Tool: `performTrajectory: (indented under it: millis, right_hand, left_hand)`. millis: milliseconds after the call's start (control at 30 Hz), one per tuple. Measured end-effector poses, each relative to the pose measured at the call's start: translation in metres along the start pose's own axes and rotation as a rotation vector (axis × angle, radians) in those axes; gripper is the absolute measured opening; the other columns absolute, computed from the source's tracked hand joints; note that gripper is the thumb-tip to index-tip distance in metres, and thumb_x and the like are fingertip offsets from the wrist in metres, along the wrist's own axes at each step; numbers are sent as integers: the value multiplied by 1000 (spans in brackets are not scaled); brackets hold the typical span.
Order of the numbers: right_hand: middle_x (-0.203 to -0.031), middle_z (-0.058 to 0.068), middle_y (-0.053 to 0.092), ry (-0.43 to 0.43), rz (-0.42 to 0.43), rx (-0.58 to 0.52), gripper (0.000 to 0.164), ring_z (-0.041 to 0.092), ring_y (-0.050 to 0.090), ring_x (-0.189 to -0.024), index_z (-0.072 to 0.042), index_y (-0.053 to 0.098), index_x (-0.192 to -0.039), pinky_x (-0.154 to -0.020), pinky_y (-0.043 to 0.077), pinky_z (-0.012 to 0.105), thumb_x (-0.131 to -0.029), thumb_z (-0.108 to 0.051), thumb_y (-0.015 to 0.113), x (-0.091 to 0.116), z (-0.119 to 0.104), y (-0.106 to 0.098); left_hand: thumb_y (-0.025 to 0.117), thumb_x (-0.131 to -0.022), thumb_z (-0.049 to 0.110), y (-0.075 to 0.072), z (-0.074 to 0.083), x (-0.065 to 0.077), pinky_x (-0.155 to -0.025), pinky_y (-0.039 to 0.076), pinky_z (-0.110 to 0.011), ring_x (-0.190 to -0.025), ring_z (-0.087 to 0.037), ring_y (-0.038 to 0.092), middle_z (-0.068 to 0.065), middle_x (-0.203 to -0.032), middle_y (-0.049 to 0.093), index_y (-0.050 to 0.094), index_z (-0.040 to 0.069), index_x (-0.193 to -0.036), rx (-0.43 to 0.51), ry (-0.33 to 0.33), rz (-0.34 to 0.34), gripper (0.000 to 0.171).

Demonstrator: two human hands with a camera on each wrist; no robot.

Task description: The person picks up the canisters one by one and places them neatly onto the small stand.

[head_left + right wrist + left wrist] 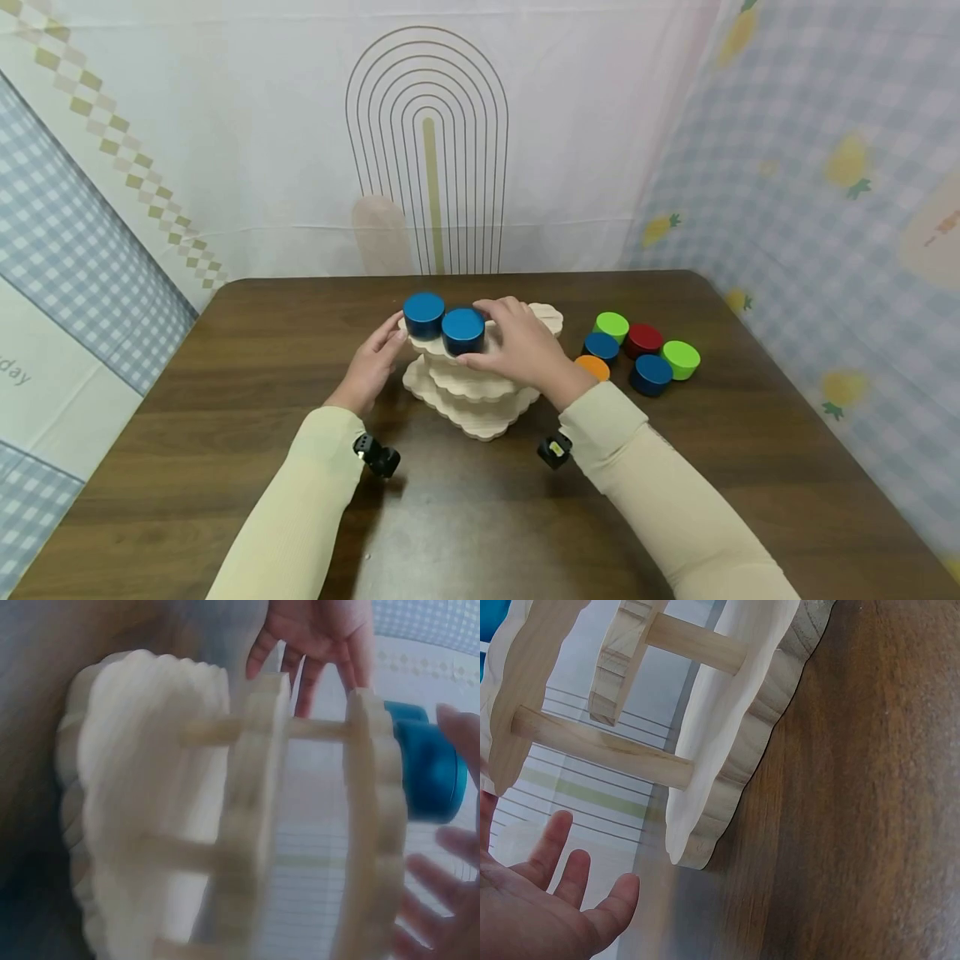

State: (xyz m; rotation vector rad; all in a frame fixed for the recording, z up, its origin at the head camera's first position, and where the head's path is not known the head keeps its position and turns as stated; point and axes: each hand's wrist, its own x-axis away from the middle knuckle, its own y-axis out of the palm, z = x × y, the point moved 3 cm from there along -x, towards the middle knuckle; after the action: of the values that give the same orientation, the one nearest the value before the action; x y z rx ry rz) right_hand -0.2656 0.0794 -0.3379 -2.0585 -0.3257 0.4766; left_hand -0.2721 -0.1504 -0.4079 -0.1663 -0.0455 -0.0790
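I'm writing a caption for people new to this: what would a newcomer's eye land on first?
Probably the two blue cylinders side by side on the top tier of the scalloped wooden stand, between the left hand and right hand. Next, the bright cluster of green, red, blue and orange cylinders on the brown table, right of the stand.

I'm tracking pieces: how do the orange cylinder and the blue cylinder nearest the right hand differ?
The blue cylinder stands atop the wooden stand; the orange cylinder is on the table. In the head view, the blue cylinder's top shows whole; the orange cylinder is partly hidden. Both have flat tops.
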Motion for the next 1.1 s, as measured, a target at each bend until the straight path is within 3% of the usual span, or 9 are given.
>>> performTrajectory:
  millis: [267,600,1100]
  right_hand:
    - [-141,12,44,-65,139,31,78,31,40,-130,-12,45,-142,-105,37,52,-80,-50,74,23,21,-7]
    - [-140,16,44,-113,267,13,77,33,41,-128,-6,47,-140,-103,39,54,-79,-41,78,46,56,-14]
    - [-144,17,39,32,243,59,75,39,38,-130,-6,44,-142,-102,35,61,-83,-43,74,71,100,-26]
  left_hand:
    - [41,-104,36,1,2,0,-110,27,-57,-142,-30,27,-9,-155,33,30,26,-153,23,-2,1,51]
    - [40,-104,36,1,3,2,-110,27,-57,-143,-31,26,-9,-155,32,29,26,-153,18,-13,-3,51]
    - [41,-104,35,0,1,0,-110,27,-57,-142,-31,27,-11,-154,33,29,26,-153,23,-11,-5,51]
